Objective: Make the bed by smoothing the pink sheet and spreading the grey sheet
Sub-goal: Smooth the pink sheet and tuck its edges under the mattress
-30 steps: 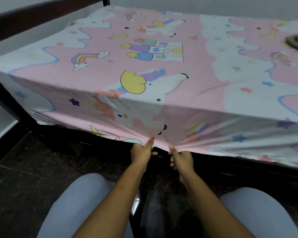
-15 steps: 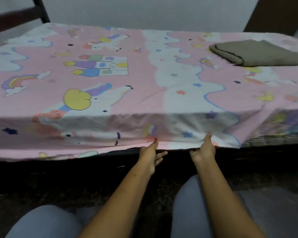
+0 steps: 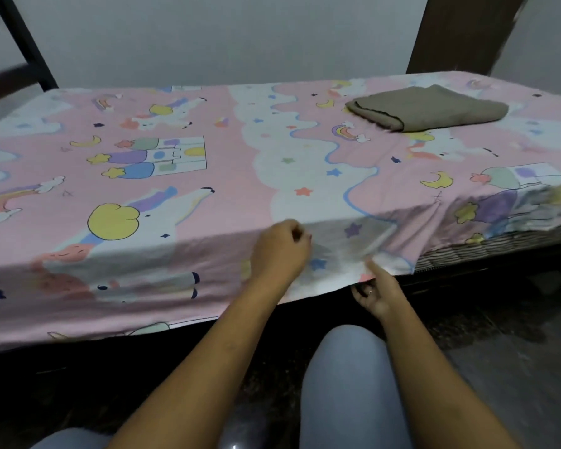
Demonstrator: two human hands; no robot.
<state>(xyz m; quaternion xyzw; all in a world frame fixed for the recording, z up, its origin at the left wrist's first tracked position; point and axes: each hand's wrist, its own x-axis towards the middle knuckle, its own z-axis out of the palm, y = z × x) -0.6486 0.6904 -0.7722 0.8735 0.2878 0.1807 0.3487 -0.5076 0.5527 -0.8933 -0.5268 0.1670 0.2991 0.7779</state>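
The pink sheet [image 3: 227, 163], printed with unicorns, rainbows and stars, covers the mattress and hangs over its near side. The grey sheet [image 3: 431, 106] lies folded on the bed at the far right. My left hand [image 3: 280, 251] is at the bed's near edge in front of the hanging sheet, its fingers curled in; whether it pinches cloth I cannot tell. My right hand [image 3: 374, 291] grips the sheet's lower hem from below, thumb on the cloth, a ring on one finger. To the right of that hand the sheet rides up and bunches.
A striped mattress side [image 3: 486, 251] shows at the right where the sheet is lifted. A dark bed frame post [image 3: 26, 47] stands at the back left, a brown panel [image 3: 460, 34] at the back right. My knees [image 3: 347, 377] in light trousers are over a dark floor [image 3: 515, 351].
The view swung right along the bed. My left hand rose from the hem to the mattress edge. My right hand shifted right along the hem and keeps its hold.
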